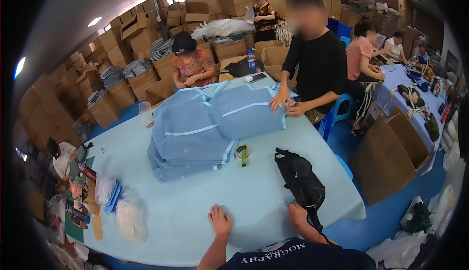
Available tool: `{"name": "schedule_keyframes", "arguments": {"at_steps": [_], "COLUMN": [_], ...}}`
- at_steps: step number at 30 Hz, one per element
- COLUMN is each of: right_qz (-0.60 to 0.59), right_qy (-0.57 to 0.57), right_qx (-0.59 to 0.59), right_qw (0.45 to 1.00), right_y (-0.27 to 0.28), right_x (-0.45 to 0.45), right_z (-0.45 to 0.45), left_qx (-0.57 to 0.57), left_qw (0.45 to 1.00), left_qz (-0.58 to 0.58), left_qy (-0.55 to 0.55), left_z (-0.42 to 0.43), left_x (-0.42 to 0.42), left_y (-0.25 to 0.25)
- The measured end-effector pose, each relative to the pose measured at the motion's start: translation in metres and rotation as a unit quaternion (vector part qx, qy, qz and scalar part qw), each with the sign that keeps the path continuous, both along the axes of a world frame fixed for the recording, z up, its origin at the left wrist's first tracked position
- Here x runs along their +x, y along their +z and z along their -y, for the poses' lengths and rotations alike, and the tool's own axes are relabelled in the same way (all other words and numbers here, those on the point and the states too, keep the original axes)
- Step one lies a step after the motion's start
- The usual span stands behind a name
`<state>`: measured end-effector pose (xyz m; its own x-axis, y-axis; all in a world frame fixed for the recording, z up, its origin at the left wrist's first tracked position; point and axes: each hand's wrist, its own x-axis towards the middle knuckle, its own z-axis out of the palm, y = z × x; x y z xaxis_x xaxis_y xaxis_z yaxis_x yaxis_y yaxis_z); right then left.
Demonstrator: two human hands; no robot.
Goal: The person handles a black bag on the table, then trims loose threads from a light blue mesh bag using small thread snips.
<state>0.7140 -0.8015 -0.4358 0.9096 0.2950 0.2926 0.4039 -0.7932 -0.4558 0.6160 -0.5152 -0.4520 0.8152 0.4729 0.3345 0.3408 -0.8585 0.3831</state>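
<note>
My left hand lies flat on the pale blue cloth of the table, fingers spread, holding nothing. My right hand is closed beside the lower part of a black sling bag. A thin pale bit pokes out at its fingertips, too small to name. The bag lies on the table with its strap trailing toward my body. Farther off, a large blue mesh fabric piece with light blue edging is spread in folds. A roll of tape with a green-handled tool sits just in front of the fabric.
Across the table, a person in black rests both hands on the fabric's edge. Another person in a patterned top sits at the far side. Plastic bags lie at the left. A cardboard box stands on the floor at right.
</note>
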Motion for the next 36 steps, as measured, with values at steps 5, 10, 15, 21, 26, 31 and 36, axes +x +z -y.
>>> {"name": "schedule_keyframes", "arguments": {"at_steps": [5, 10, 15, 21, 26, 31, 36], "right_qz": [0.014, 0.072, 0.065, 0.023, 0.054, 0.036, 0.02], "right_qy": [-0.04, -0.01, -0.015, -0.043, -0.033, -0.034, -0.039], "right_qx": [-0.062, -0.054, -0.023, -0.006, -0.039, -0.05, -0.036], "right_qw": [0.997, 0.996, 0.998, 0.999, 0.997, 0.997, 0.998], "right_y": [-0.008, -0.011, 0.003, 0.007, 0.003, 0.0, 0.002], "right_x": [0.007, -0.009, -0.009, -0.009, -0.011, -0.01, -0.009], "right_z": [-0.016, -0.023, -0.021, -0.026, -0.026, -0.024, -0.026], "left_qx": [0.008, 0.013, 0.005, -0.096, -0.236, -0.237, -0.323], "left_qw": [1.0, 1.0, 1.0, 0.991, 0.954, 0.943, 0.883], "left_qz": [-0.003, 0.004, 0.014, 0.093, 0.154, 0.186, 0.268], "left_qy": [-0.003, -0.002, -0.006, -0.03, -0.103, -0.141, -0.211], "left_z": [-0.002, -0.002, 0.0, -0.004, -0.001, 0.002, 0.041], "left_x": [0.0, 0.0, 0.0, 0.029, 0.12, 0.162, 0.133], "left_y": [-0.002, 0.001, 0.003, 0.008, 0.155, 0.303, 0.383]}}
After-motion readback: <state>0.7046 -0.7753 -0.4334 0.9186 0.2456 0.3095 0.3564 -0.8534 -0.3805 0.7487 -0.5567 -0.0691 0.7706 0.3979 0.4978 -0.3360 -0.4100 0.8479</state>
